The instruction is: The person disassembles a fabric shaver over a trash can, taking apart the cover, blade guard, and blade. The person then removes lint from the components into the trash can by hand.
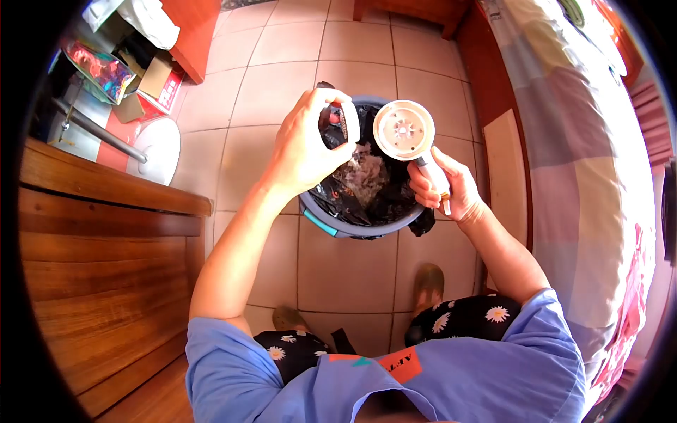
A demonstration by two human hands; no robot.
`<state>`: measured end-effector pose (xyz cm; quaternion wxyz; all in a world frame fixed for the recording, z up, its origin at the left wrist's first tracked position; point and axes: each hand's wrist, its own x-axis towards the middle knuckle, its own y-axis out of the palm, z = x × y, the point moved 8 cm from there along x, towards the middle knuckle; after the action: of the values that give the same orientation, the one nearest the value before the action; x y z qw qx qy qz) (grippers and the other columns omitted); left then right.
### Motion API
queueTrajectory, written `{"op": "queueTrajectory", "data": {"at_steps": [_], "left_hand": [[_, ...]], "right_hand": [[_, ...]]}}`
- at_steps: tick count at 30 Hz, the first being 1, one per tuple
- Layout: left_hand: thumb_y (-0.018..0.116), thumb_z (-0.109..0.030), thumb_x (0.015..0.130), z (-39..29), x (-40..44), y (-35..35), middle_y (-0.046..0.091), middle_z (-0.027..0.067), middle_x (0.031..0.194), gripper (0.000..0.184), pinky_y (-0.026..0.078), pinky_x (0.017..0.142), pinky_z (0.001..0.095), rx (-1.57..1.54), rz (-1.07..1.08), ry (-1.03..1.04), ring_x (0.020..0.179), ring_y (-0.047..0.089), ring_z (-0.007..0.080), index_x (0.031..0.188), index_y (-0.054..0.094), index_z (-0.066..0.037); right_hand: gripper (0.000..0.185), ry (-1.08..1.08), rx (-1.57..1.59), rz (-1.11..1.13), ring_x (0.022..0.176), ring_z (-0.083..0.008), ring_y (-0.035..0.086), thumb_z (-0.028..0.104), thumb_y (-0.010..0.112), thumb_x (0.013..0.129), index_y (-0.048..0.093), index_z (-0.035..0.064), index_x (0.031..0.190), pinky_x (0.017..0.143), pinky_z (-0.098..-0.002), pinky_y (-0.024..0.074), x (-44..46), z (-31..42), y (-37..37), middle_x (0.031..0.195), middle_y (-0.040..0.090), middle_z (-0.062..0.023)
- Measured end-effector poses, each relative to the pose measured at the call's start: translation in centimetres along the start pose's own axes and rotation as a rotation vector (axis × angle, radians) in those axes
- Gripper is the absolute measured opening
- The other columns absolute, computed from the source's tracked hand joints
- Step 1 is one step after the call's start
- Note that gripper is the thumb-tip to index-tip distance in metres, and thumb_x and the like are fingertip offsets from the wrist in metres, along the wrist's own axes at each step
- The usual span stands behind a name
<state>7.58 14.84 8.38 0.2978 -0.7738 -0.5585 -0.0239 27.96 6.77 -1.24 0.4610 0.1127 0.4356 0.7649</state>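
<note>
- Head view: the left hand pinches a white, curved plastic piece between thumb and fingers.
- The right hand is wrapped around the handle of a white handheld device with a round head, its face turned upward.
- Below both hands stands a round grey-blue plastic bin with a black plastic liner and a greyish clump of fluff; they are probably held there so loose bits fall inside.
- Fingers hide much of the handle and part of the curved piece; the bin's bottom is covered.

Bin on floor — fluff inside; bed right.
</note>
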Motion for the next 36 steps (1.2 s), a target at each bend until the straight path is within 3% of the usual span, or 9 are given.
{"op": "queueTrajectory", "data": {"at_steps": [3,10,12,14,20,24,28,30,36], "left_hand": [[0.080,0.000,0.071,-0.2,-0.1,-0.1,0.063,0.0063,0.112,0.055,0.054,0.095,0.0361,0.016,0.001,-0.008,0.098,0.065,0.0177,0.121,0.057,-0.008],[0.079,-0.002,0.075,0.2,-0.6,-2.1,0.064,0.0062,0.111,0.051,0.055,0.090,0.0340,0.013,-0.011,-0.002,0.097,0.066,0.0180,0.120,0.059,-0.007],[0.080,-0.001,0.077,3.0,-1.3,-2.9,0.063,0.0042,0.112,0.053,0.054,0.094,0.0342,-0.371,0.010,-0.111,0.101,0.065,0.0162,0.124,0.057,-0.006],[0.081,-0.002,0.079,5.7,-2.7,-4.5,0.060,0.0074,0.125,0.061,0.050,0.101,0.0336,-0.511,-0.002,-0.258,0.117,0.059,0.0169,0.133,0.053,-0.004],[0.068,-0.008,0.088,19.9,-14.7,-5.8,0.062,0.0077,0.128,0.053,0.046,0.104,0.0348,-0.743,-0.223,-0.755,0.121,0.060,0.0204,0.139,0.051,-0.006],[0.068,-0.002,0.086,26.7,-24.4,0.6,0.064,0.0088,0.126,0.052,0.049,0.103,0.0373,-0.949,-0.011,-0.964,0.121,0.061,0.0225,0.135,0.053,-0.005],[0.070,0.002,0.082,28.8,-29.2,3.4,0.063,0.0096,0.128,0.056,0.050,0.104,0.0391,-0.978,0.056,-1.105,0.124,0.059,0.0233,0.135,0.051,-0.005],[0.072,0.005,0.080,29.8,-30.9,3.7,0.060,0.0100,0.131,0.064,0.049,0.106,0.0403,-0.848,0.118,-1.172,0.127,0.058,0.0239,0.139,0.048,-0.005],[0.079,0.005,0.073,32.7,-33.4,1.7,0.060,0.0061,0.127,0.076,0.049,0.103,0.0386,-0.574,0.250,-1.132,0.121,0.059,0.0223,0.141,0.049,-0.008]], "right_hand": [[0.047,-0.065,-0.058,-0.143,0.048,-0.0125,0.039,0.046,0.047,0.107,0.052,0.0017,0.092,0.043,-0.0265,0.0362,-0.1,0.4,-0.2,0.067,0.049,-0.0072],[0.047,-0.103,-0.029,-0.155,0.051,-0.0121,0.040,0.045,0.047,0.108,0.055,-0.0010,0.103,0.044,-0.0265,0.0371,-0.4,0.8,-0.2,0.068,0.050,-0.0075],[0.052,-0.078,0.003,-0.174,0.051,-0.0123,0.040,0.045,0.044,0.108,0.056,-0.0048,0.117,0.043,-0.0264,0.0366,-0.5,0.7,-0.3,0.068,0.050,-0.0070],[0.055,-0.062,0.028,-0.153,0.050,-0.0120,0.040,0.045,0.043,0.109,0.055,-0.0067,0.122,0.042,-0.0259,0.0362,-0.6,0.7,-0.3,0.068,0.049,-0.0068],[0.061,-0.007,0.128,-0.100,0.044,-0.0108,0.038,0.045,0.037,0.110,0.052,-0.0112,0.130,0.037,-0.0242,0.0371,-0.4,0.2,0.1,0.067,0.049,-0.0071],[0.060,0.036,0.185,-0.103,0.043,-0.0109,0.040,0.042,0.036,0.111,0.052,-0.0126,0.130,0.037,-0.0245,0.0391,-0.1,-0.4,0.5,0.066,0.049,-0.0072],[0.059,0.050,0.207,-0.115,0.042,-0.0108,0.039,0.040,0.037,0.111,0.051,-0.0135,0.130,0.036,-0.0248,0.0382,0.2,-0.6,0.7,0.064,0.048,-0.0070],[0.059,0.043,0.155,-0.013,0.048,-0.0083,0.037,0.042,0.036,0.111,0.053,-0.0108,0.132,0.038,-0.0234,0.0358,0.2,-0.6,0.8,0.069,0.046,-0.0022],[0.060,0.058,0.149,-0.066,0.047,-0.0091,0.037,0.043,0.037,0.110,0.053,-0.0110,0.131,0.038,-0.0240,0.0356,0.2,-0.6,0.5,0.066,0.045,-0.0026]]}}
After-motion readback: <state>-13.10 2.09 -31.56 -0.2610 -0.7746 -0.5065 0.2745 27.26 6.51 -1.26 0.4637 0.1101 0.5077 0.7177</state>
